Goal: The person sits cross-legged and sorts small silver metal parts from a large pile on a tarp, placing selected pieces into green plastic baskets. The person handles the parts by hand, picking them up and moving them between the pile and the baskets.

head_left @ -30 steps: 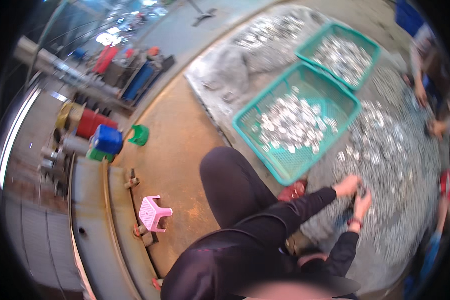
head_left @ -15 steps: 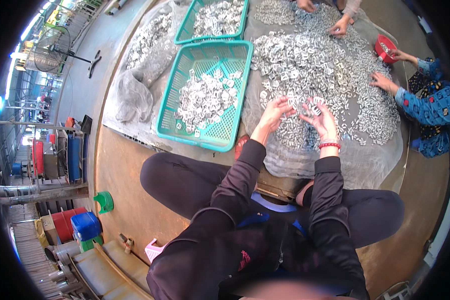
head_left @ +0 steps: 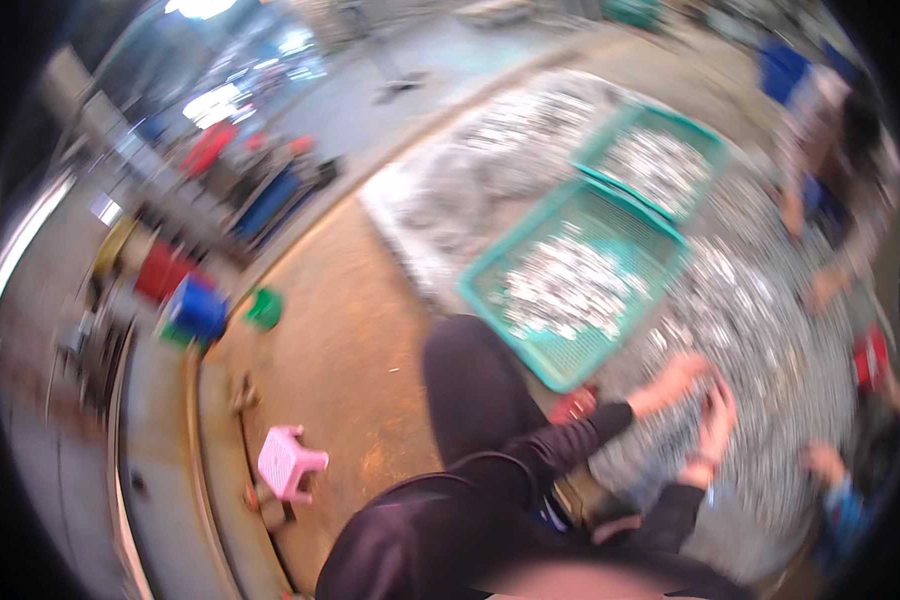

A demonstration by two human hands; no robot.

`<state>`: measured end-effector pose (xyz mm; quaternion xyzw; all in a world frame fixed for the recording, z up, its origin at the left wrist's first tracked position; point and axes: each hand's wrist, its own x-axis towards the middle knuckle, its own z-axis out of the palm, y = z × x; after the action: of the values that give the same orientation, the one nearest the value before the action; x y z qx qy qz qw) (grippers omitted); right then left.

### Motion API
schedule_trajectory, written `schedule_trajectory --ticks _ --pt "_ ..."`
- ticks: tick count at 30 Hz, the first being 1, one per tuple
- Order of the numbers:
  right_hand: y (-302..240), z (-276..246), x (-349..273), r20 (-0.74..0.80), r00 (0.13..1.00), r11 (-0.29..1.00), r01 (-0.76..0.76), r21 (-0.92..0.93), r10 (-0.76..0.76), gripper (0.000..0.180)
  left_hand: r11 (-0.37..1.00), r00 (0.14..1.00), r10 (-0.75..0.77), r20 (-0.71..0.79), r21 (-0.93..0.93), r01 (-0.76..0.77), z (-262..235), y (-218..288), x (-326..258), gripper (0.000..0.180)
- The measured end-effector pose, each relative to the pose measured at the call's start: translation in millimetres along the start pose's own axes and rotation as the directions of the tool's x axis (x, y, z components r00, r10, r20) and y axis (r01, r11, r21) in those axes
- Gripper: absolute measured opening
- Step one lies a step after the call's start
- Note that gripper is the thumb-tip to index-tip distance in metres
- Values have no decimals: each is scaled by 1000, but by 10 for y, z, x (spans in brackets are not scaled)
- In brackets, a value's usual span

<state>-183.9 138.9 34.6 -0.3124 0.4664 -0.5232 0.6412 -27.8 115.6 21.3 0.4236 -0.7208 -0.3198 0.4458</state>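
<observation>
Motion smears the whole head view. My left hand (head_left: 682, 378) and my right hand (head_left: 716, 418) are close together over the near edge of a large pile of small silvery metal pieces (head_left: 735, 300). Their fingertips seem to meet or nearly meet. Blur hides the fingers' exact pose and anything between them. To the left of the pile, a green plastic basket (head_left: 558, 374) holds a heap of similar loose pieces (head_left: 570, 285). A second green basket (head_left: 715, 140) behind it also contains metal pieces.
Co-workers sit at the right; one hand (head_left: 823, 463) reaches toward the pile near a red container (head_left: 870, 362). Grey mesh sheeting (head_left: 445, 205) lies left of the baskets. A pink stool (head_left: 288, 463), a green stool (head_left: 264, 308) and a blue container (head_left: 198, 308) stand at the left.
My view has swung left and tilted, so the baskets and pile appear farther right. My hands have come closer together. The pink stool now shows fully.
</observation>
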Motion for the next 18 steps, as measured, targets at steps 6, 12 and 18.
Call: schedule_trajectory --ticks 6,12,18 --pt "229 -363 263 86 981 963 -189 193 175 42 970 975 161 152 159 -185 -186 491 130 18" --pt "218 -305 223 -35 961 926 -252 283 273 39 913 950 160 267 327 -246 -360 480 167 10" --pt "55 -37 141 -118 976 970 -200 -135 185 24 871 932 77 353 431 -236 -222 315 125 14"
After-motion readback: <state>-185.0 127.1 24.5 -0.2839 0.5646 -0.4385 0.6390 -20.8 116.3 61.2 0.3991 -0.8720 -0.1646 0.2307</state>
